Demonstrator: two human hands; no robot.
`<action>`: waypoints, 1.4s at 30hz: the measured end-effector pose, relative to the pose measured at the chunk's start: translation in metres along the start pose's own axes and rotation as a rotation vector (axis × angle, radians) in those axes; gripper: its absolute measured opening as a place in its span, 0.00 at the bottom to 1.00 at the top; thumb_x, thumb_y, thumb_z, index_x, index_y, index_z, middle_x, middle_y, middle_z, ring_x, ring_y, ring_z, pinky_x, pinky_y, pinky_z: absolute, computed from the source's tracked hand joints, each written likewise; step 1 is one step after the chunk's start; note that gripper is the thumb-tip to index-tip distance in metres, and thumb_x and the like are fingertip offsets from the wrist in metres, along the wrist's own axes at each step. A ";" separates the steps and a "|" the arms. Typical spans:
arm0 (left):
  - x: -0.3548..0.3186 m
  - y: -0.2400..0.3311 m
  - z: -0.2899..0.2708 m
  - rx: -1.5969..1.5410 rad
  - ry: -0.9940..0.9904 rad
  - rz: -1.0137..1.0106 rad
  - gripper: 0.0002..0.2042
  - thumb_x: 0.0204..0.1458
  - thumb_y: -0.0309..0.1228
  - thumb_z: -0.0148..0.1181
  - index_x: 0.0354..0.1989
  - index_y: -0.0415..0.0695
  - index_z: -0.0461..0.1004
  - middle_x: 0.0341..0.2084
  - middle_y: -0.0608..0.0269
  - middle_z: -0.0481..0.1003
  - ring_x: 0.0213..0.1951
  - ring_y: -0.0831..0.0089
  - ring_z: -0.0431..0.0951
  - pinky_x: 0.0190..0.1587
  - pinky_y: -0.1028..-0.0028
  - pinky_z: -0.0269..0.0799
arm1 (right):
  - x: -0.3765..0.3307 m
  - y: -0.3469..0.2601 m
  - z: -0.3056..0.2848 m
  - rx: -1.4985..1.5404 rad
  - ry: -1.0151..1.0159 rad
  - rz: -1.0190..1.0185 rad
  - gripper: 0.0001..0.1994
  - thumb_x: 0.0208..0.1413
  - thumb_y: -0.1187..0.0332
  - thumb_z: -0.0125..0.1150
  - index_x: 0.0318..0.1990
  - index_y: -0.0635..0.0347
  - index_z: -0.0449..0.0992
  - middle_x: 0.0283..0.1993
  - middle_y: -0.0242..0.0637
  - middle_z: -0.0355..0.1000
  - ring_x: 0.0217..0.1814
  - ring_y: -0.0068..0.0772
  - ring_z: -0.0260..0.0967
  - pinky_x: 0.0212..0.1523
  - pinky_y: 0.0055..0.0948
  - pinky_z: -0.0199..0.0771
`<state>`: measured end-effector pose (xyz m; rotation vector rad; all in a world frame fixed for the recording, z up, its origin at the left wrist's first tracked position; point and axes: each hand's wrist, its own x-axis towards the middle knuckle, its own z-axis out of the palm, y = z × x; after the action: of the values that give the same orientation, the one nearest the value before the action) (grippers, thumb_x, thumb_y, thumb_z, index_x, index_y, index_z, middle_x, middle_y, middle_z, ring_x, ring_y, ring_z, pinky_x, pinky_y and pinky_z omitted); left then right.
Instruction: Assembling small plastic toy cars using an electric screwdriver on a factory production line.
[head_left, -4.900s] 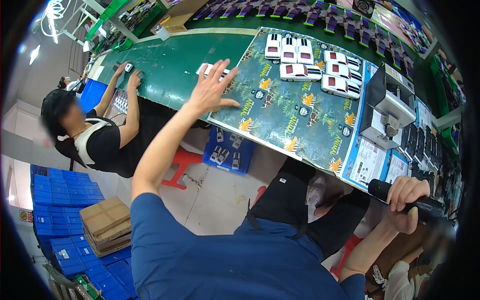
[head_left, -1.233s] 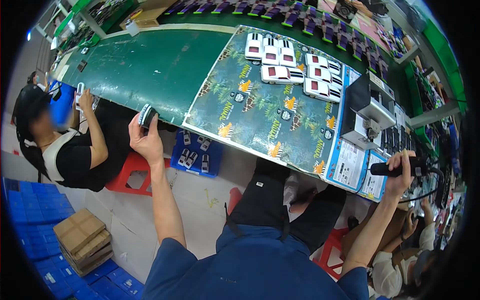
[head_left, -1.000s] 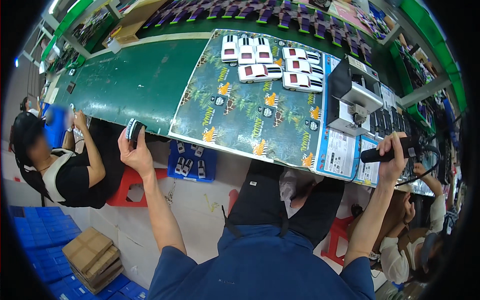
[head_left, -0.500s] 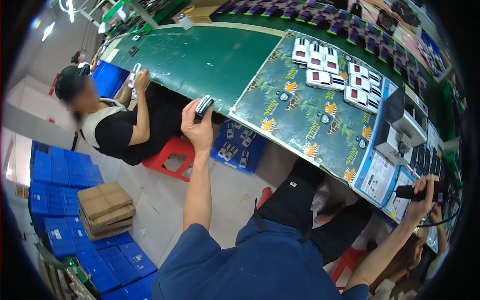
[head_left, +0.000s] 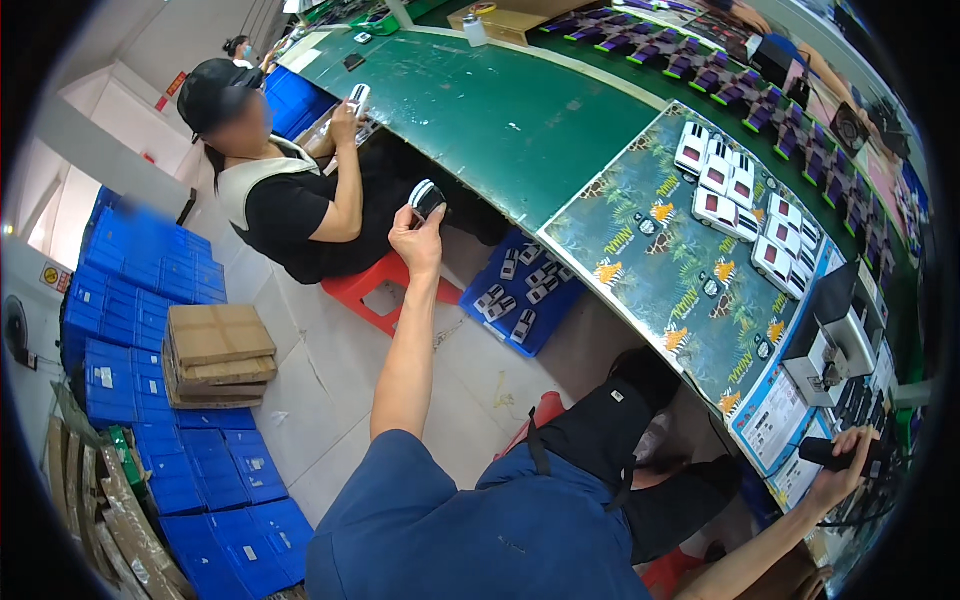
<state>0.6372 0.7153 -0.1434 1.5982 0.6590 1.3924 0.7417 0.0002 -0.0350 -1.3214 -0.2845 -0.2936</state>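
Raised out past the table's front edge, my left hand (head_left: pixel 416 243) pinches a white toy car (head_left: pixel 427 198) with a black underside between thumb and fingers. At the far right my right hand (head_left: pixel 842 476) is closed on a black handheld device (head_left: pixel 820 453), beside dark cables. Its exact kind does not show. Several white toy cars (head_left: pixel 717 175) stand in a cluster on the patterned mat (head_left: pixel 640 290). More cars lie in a blue bin (head_left: pixel 535 340) below the table edge.
A grey-and-black machine (head_left: pixel 835 340) stands on the table near my right hand. To the left a co-worker (head_left: pixel 290 200) sits on a red stool (head_left: pixel 365 290), holding a white car. Stacked blue bins (head_left: pixel 150 260) and cardboard (head_left: pixel 220 335) fill the left floor. Purple-and-green fixtures (head_left: pixel 690 65) line the far side.
The whole view has shifted, with the table and bins now further right and lower. The car in my left hand has turned, showing more white. My right hand still grips the black device.
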 end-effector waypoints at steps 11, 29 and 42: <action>0.009 -0.035 -0.044 0.189 0.061 -0.046 0.11 0.41 0.20 0.72 0.35 0.36 0.80 0.28 0.71 0.77 0.30 0.83 0.73 0.35 0.79 0.69 | 0.004 0.000 0.006 0.037 -0.032 0.034 0.04 0.66 0.69 0.53 0.40 0.58 0.67 0.28 0.28 0.58 0.28 0.19 0.54 0.32 0.20 0.57; 0.002 0.000 -0.031 -0.045 0.022 -0.203 0.08 0.45 0.15 0.67 0.28 0.37 0.73 0.25 0.70 0.72 0.26 0.81 0.71 0.29 0.77 0.72 | 0.000 -0.005 0.016 0.023 0.015 0.037 0.06 0.66 0.69 0.54 0.37 0.57 0.64 0.26 0.29 0.55 0.26 0.19 0.54 0.31 0.20 0.58; 0.028 -0.007 -0.051 -0.007 0.030 -0.118 0.08 0.47 0.22 0.70 0.36 0.38 0.80 0.27 0.69 0.79 0.29 0.84 0.75 0.32 0.81 0.69 | 0.002 -0.002 0.008 0.089 -0.033 0.061 0.04 0.66 0.70 0.53 0.40 0.57 0.65 0.28 0.29 0.56 0.27 0.20 0.54 0.32 0.20 0.58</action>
<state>0.5957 0.7558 -0.1370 1.5106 0.7530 1.3332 0.7420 0.0071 -0.0308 -1.2454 -0.2813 -0.2058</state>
